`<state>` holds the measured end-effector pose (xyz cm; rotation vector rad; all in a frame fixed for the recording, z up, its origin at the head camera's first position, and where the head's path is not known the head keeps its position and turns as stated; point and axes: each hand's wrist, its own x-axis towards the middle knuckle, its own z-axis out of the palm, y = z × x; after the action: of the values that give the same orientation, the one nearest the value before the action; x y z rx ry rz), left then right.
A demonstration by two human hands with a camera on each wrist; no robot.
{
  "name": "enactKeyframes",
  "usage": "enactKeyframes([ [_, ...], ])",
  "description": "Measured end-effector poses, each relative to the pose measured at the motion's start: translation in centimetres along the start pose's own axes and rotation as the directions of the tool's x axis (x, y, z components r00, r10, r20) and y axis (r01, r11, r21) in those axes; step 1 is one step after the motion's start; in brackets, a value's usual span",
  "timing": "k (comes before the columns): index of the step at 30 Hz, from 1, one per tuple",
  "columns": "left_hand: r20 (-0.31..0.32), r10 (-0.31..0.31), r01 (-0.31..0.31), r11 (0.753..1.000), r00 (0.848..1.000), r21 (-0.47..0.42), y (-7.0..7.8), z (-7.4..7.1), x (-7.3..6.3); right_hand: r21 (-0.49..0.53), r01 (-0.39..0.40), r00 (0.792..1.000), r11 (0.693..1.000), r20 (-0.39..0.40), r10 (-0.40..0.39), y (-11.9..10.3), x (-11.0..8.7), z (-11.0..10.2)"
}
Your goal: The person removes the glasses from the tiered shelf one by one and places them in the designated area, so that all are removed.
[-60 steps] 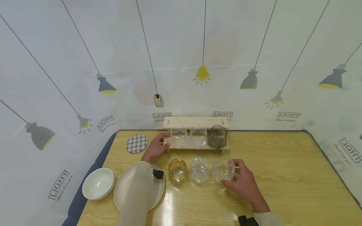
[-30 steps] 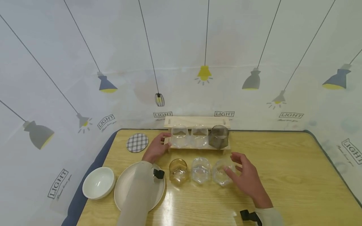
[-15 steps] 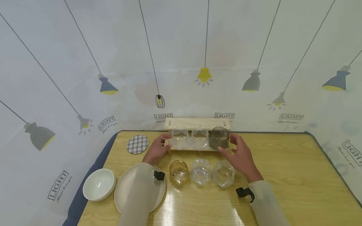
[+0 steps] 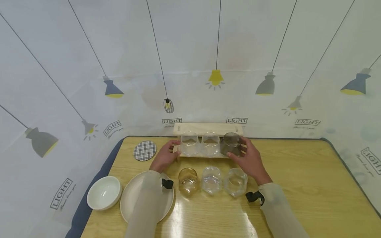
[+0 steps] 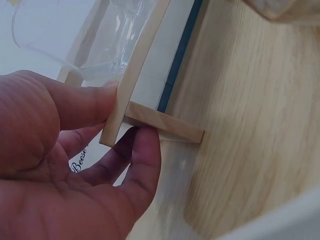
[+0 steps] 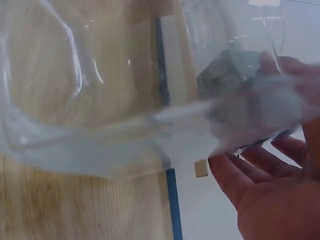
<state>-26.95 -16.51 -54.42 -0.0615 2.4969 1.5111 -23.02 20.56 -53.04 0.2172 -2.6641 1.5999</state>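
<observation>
Pale wall [image 4: 184, 49], printed with hanging lamps and the word LIGHT. Against it, a wood-grain table [image 4: 312, 181], dark-edged. Wooden rack [image 4: 208, 128] at the table's far side: one plank higher at the back, a lower plank in front.

Left sleeve [image 4: 143, 211] crosses above a cream plate [image 4: 130, 201]; right sleeve [image 4: 281, 211] comes in over the near right part of the table. White bowl [image 4: 103, 194] left of the plate, close beside it.

Left hand [image 4: 164, 156] at the rack's left end: thumb on top of the lower plank, fingers curled under beside the rack's leg, pinching the wood. Right hand [image 4: 250, 159] at the other end: fingers and thumb curved round a smoky glass [image 4: 231, 140]. Glass upright at the right end of the lower plank; cannot tell whether its base touches the wood.

Plaid coaster [image 4: 145, 150], round, on the table left of the left hand.

Also on the lower plank, upright: left clear glass [image 4: 189, 144], middle clear glass [image 4: 210, 144]. Table row before the rack, left to right: amber glass [image 4: 188, 181], iridescent glass [image 4: 212, 180], faceted clear glass [image 4: 235, 182]; all upright, slightly apart.

Smallest: black clip [image 4: 167, 183] at the left cuff, another at the right.
</observation>
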Motion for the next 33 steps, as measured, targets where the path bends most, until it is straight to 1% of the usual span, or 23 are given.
enactKeyframes([
  [5,0.006,0.001,-0.001,1.0,1.0,-0.013,0.1,-0.3,-0.2,0.014,-0.025,1.0,1.0,-0.012,0.025,-0.1,-0.3,-0.1],
  [7,0.001,0.001,-0.001,1.0,1.0,0.002,0.3,-0.2,-0.2,0.018,-0.033,0.999,0.999,-0.011,0.033,-0.4,-0.8,-0.4],
  [10,0.0,0.016,-0.016,0.999,1.0,0.037,0.4,-0.2,-0.1,0.022,-0.031,0.999,0.999,-0.011,0.031,-1.2,-1.7,-0.9],
  [12,0.012,0.032,-0.032,0.998,0.999,0.061,0.5,-0.2,-0.1,0.019,-0.015,1.0,1.0,-0.021,0.016,-2.2,-2.5,-1.3],
  [15,0.021,0.043,-0.045,0.995,0.999,0.088,0.5,-0.3,-0.2,-0.004,0.038,0.998,0.999,-0.04,-0.038,-3.8,-3.6,-1.5],
  [20,0.028,0.051,-0.053,0.996,0.998,0.067,0.0,-0.5,-0.3,-0.033,0.129,0.99,0.991,-0.046,-0.131,-6.5,-5.8,-1.2],
  [24,0.025,0.061,-0.062,0.997,0.998,0.055,-0.3,-0.6,-0.3,-0.008,0.177,0.984,0.984,-0.031,-0.177,-7.8,-7.6,-0.4],
  [27,0.023,0.061,-0.062,0.997,0.998,0.038,-0.6,-0.6,-0.1,0.02,0.204,0.979,0.979,-0.01,-0.203,-8.3,-8.9,0.6],
  [29,0.026,0.058,-0.058,0.998,0.998,0.014,-0.8,-0.6,0.0,0.044,0.222,0.975,0.974,0.008,-0.223,-8.5,-9.8,1.4],
  [33,0.042,0.043,-0.04,0.997,0.998,-0.073,-1.1,-0.6,0.3,0.089,0.248,0.965,0.965,0.065,-0.254,-8.7,-11.4,3.0],
])
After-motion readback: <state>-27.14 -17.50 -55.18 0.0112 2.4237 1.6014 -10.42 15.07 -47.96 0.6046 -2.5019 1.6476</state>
